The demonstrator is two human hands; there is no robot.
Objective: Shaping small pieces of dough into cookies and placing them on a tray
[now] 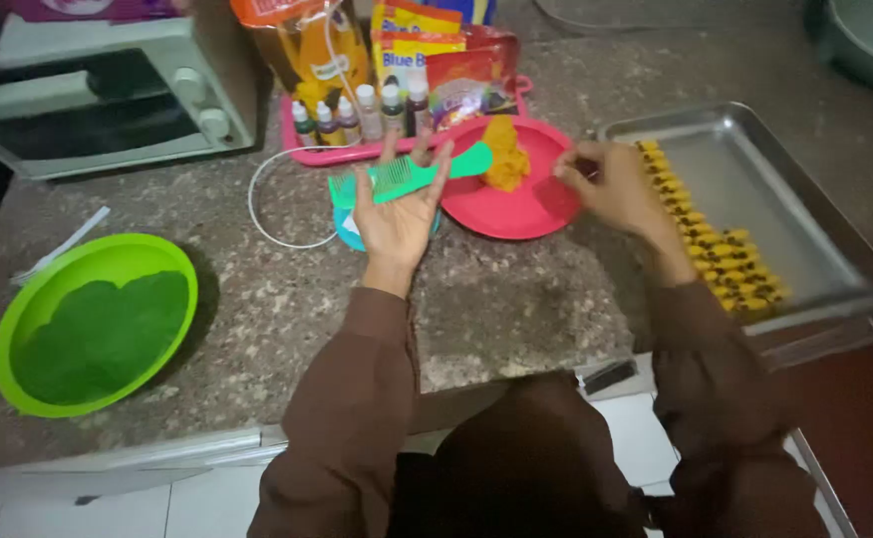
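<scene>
— How is the left hand posed?

— Palm up, fingers spread wide and pointing far, over the worktop near the middle. A green comb lies flat across the fingers, teeth facing near; nothing curls around it, so the hand is open and only carries it. The forearm in a brown sleeve runs straight up from the near edge.

— And the right hand?

— It is turned inward, fingers bunched toward the left, at the right rim of the red plate. The fingertips look pinched together, but whether they hold a bit of dough I cannot tell; it is too blurred.

— What sits on the plate?

— A lump of orange dough, on its far side, just right of the comb's tip.

— What is to the right?

— A steel tray, with a row of small yellow pieces running along its left side from far to near. The right wrist is just beside that row.

— Anything else around?

— Left and near, a green bowl with green dough in it. Far left, a small oven. Behind the plate, a pink tray holds small bottles and packets.
</scene>
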